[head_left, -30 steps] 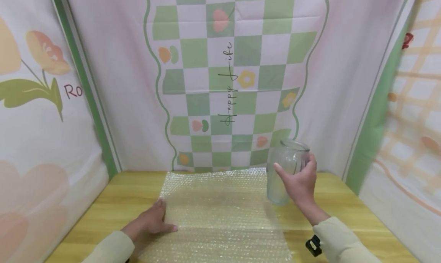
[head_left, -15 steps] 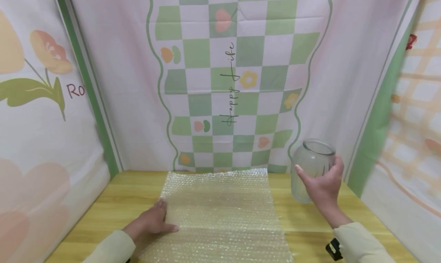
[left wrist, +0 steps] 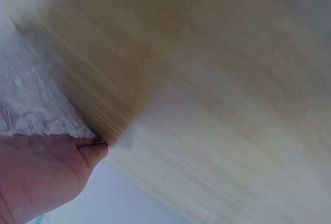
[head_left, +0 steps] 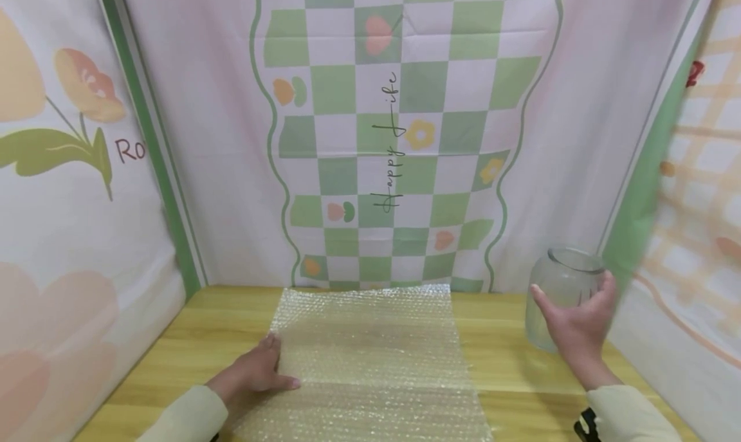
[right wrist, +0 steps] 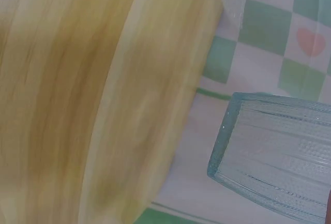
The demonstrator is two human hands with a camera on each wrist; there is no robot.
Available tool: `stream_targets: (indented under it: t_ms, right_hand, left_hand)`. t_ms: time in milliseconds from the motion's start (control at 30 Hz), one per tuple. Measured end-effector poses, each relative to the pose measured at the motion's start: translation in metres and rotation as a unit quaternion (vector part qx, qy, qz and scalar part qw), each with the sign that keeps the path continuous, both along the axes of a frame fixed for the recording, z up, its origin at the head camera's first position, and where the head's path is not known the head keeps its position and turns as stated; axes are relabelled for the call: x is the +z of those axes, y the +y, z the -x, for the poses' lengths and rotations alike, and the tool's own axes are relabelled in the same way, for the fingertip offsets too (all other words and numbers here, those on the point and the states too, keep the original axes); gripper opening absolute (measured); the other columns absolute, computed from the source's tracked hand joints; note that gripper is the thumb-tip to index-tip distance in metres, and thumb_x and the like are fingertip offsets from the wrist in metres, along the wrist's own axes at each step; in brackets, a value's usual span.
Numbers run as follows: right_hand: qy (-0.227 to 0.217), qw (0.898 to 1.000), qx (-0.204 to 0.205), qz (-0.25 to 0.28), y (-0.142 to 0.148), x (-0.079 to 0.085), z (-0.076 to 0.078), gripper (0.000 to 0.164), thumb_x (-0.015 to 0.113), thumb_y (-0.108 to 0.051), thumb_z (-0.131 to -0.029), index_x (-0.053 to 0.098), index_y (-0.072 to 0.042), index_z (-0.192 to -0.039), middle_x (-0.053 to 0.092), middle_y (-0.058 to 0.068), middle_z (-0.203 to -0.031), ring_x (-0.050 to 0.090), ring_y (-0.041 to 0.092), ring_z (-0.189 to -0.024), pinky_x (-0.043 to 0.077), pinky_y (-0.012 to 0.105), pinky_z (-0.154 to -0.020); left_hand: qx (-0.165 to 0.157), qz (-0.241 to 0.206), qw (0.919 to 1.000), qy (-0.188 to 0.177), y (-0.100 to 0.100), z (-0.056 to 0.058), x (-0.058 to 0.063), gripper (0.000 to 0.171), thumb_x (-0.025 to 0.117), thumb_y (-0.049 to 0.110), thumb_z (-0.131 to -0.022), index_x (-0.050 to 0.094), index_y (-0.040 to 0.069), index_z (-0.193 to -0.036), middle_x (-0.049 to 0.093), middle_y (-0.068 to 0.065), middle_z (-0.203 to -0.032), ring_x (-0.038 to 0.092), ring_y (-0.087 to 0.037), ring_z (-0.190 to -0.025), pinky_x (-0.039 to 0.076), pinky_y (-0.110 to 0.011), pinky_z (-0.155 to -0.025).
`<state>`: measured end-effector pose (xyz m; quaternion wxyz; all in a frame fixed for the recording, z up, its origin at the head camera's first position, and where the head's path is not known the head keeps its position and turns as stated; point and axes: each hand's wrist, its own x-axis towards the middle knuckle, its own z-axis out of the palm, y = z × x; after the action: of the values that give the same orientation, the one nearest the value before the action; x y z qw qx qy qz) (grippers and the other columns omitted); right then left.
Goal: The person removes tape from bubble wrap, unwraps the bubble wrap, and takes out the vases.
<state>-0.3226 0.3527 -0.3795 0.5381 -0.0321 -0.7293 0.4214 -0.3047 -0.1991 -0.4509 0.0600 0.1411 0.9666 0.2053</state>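
Observation:
A clear glass jar (head_left: 558,291), with a wide open mouth and a thick rim, is at the right of the head view. My right hand (head_left: 581,326) grips it from the right side, thumb across the front and fingers round the far side. Its base hangs close over the table, tilted slightly. In the right wrist view the glass jar (right wrist: 274,151) shows its thick base, and only a sliver of the hand appears. My left hand (head_left: 257,368) rests at the left edge of a sheet of bubble wrap (head_left: 376,358), thumb and fingers spread along that edge.
The bubble wrap lies flat over the middle of a wooden table (head_left: 498,358). Behind it hangs a checked green and white curtain (head_left: 405,172), with printed cloth walls to the left and right. A black strap (head_left: 587,424) shows at the right sleeve.
My right hand has carried the glass jar rightward, from over the bubble wrap's right edge to the table's right side, and lately lower. The left hand and the wrap have stayed put.

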Motion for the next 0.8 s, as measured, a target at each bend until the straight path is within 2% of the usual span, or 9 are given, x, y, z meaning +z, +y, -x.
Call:
stream_targets:
  t_ms: [200,467,567,800]
  right_hand:
    - [-0.005,0.999,-0.032,0.012,0.015,-0.003,0.000,0.110,0.093,-0.010,-0.059,0.030,-0.018,-0.149,0.037,0.009,-0.144,0.037,0.021,-0.128,0.030,0.033,-0.111]
    - [-0.009,0.999,-0.048,0.024,0.028,-0.008,-0.001,0.107,0.093,-0.011,-0.059,0.033,-0.022,-0.147,0.040,0.002,-0.140,0.037,0.017,-0.124,0.029,0.030,-0.111]
    - [-0.019,0.998,-0.055,0.030,0.033,-0.011,-0.001,0.104,0.093,-0.012,-0.060,0.034,-0.022,-0.146,0.041,-0.001,-0.136,0.037,0.016,-0.122,0.029,0.031,-0.110]
    - [-0.012,0.996,-0.079,0.033,0.047,-0.018,0.000,0.102,0.094,-0.013,-0.058,0.038,-0.020,-0.142,0.040,-0.011,-0.128,0.036,0.012,-0.117,0.029,0.031,-0.107]
  left_hand:
    - [0.002,0.006,1.0000,-0.002,0.001,-0.001,0.001,0.113,0.075,0.059,-0.073,0.030,-0.021,-0.139,0.019,-0.041,-0.147,0.019,-0.051,-0.138,0.021,-0.058,-0.112]
    - [0.004,0.007,1.0000,-0.003,0.000,0.001,0.000,0.114,0.075,0.059,-0.072,0.029,-0.021,-0.139,0.019,-0.041,-0.147,0.019,-0.051,-0.138,0.021,-0.057,-0.113]
    - [0.005,0.010,0.9999,-0.005,0.000,0.001,0.000,0.115,0.075,0.060,-0.072,0.029,-0.021,-0.140,0.018,-0.041,-0.147,0.019,-0.051,-0.138,0.021,-0.057,-0.113]
    - [0.005,0.008,0.9999,-0.012,0.002,0.002,0.002,0.115,0.075,0.060,-0.073,0.027,-0.021,-0.140,0.017,-0.040,-0.148,0.017,-0.051,-0.139,0.019,-0.057,-0.113]
